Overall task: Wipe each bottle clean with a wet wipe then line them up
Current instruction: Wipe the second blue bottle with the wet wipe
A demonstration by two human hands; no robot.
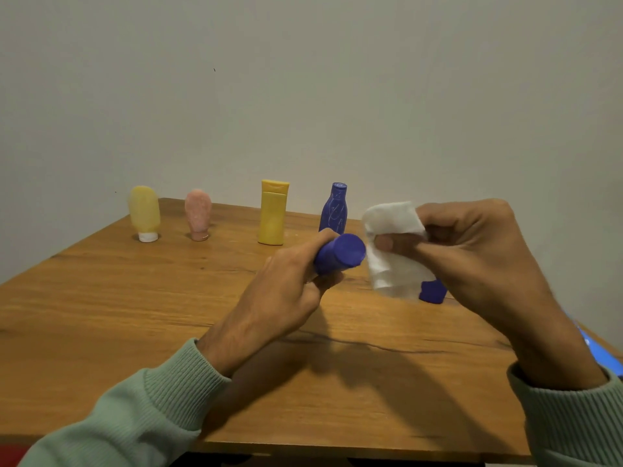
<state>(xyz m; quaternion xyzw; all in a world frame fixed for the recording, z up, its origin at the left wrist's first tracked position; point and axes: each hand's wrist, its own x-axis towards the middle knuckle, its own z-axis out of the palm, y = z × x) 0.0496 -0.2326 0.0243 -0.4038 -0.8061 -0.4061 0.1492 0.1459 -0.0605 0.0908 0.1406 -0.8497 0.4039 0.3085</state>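
Observation:
My left hand (286,291) grips a small blue bottle (340,254) above the table, its flat end turned toward the camera. My right hand (472,257) pinches a white wet wipe (391,244) just right of that bottle; whether the wipe touches it is unclear. Along the far side of the wooden table (135,315) stand a pale yellow tube (145,214), a pink tube (198,214), a yellow bottle (273,212) and a dark blue bottle (334,207). Another blue bottle (433,291) sits on the table behind the wipe, mostly hidden.
A plain wall rises behind the table. A blue flat object (600,352) shows at the right edge beyond my right wrist. The table's near edge runs along the bottom of the view.

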